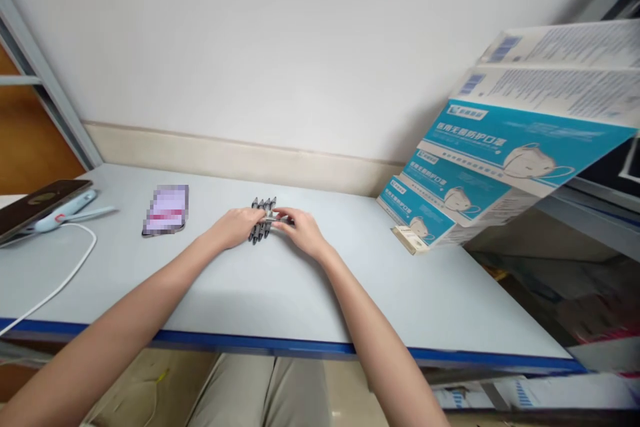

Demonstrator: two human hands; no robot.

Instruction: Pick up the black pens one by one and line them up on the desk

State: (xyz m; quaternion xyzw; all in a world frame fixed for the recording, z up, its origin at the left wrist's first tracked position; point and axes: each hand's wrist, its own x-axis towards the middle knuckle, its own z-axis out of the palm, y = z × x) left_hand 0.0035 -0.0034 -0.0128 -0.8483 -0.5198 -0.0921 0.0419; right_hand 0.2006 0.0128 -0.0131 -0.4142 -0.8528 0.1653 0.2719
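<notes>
Several dark pens (259, 232) with pointed ends lie side by side in a row on the grey tabletop, between my two hands. From the left, my left hand (236, 227) is closed on the row, its fingertips across the middle of the pens. My right hand (303, 232) comes in from the other side with curled fingers, thumb and forefinger closed at the row's right edge. A small pale, shiny part shows between the fingertips; I cannot make out what it is. My fingers hide the middle of the pens.
A phone (166, 211) with a blurred screen lies left of my hands. Another phone (47, 203) rests at the far left by a light blue device (65, 211) and white cable (83, 260). Blue-and-white mask boxes (480, 147) are stacked at the right, beside a small box (410, 240).
</notes>
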